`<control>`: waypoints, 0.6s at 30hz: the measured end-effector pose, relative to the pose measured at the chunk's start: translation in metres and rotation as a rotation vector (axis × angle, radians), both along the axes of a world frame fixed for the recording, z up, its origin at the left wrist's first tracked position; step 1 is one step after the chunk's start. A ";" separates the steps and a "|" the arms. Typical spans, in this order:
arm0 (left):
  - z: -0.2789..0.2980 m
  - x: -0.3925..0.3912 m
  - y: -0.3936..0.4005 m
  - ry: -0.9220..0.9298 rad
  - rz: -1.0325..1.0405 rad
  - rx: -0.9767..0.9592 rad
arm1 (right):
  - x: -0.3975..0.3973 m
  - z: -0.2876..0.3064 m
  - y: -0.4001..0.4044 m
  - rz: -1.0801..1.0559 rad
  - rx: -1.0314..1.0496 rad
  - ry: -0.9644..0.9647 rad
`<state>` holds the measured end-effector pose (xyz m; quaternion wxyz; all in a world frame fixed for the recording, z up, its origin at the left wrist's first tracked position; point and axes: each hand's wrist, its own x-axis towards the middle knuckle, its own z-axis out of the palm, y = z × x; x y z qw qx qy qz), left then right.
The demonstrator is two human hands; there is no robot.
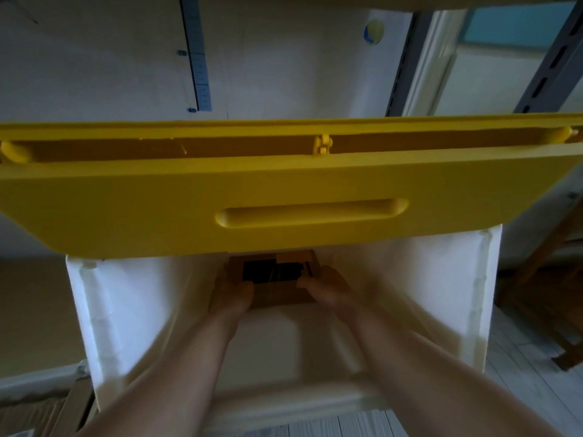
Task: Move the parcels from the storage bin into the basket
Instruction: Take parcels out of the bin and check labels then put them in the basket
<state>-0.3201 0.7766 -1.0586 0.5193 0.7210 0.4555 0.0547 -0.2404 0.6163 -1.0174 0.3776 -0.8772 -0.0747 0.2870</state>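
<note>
Brown cardboard parcel with black label (277,280) located deep inside white fabric storage bin (126,310), at far centre, partly hidden under raised yellow plastic lid (189,197). Parcel gripped at left end by left hand (232,293), at right end by right hand (325,287); fingers of both curled round edges, thumbs laid on top face. Image blurred; finer finger detail not resolved. Both forearms extended in from near edge of bin. Grey metal shelf upright (407,64) seen far right. Basket not in view.
</note>
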 end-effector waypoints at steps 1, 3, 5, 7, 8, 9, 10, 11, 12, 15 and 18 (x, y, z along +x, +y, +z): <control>-0.002 0.001 0.001 0.005 0.007 -0.012 | 0.002 -0.002 0.000 -0.009 -0.003 0.015; -0.003 0.002 0.003 0.005 0.032 -0.029 | 0.006 -0.004 0.001 -0.059 0.060 0.043; -0.004 0.001 0.007 0.024 0.046 -0.030 | 0.010 -0.004 0.001 -0.137 0.095 0.018; -0.002 -0.001 0.010 0.025 0.047 -0.022 | 0.015 -0.007 -0.002 -0.197 0.066 -0.062; -0.002 -0.002 0.012 0.022 0.040 -0.020 | 0.018 -0.010 -0.004 -0.218 0.040 -0.105; -0.006 -0.002 0.014 0.028 0.024 -0.003 | 0.021 -0.013 -0.006 -0.235 0.009 -0.139; -0.007 -0.003 0.015 0.042 -0.007 0.033 | 0.025 -0.018 -0.008 -0.247 -0.010 -0.172; -0.007 -0.004 0.016 0.062 -0.045 0.086 | 0.026 -0.019 -0.011 -0.250 -0.029 -0.197; -0.003 -0.008 0.014 0.069 -0.072 0.136 | 0.024 -0.017 -0.014 -0.247 -0.031 -0.222; 0.020 -0.025 0.004 0.070 -0.119 0.210 | -0.001 0.005 -0.024 -0.220 -0.027 -0.268; 0.053 -0.048 -0.013 0.100 -0.147 0.258 | -0.027 0.023 -0.035 -0.233 0.020 -0.261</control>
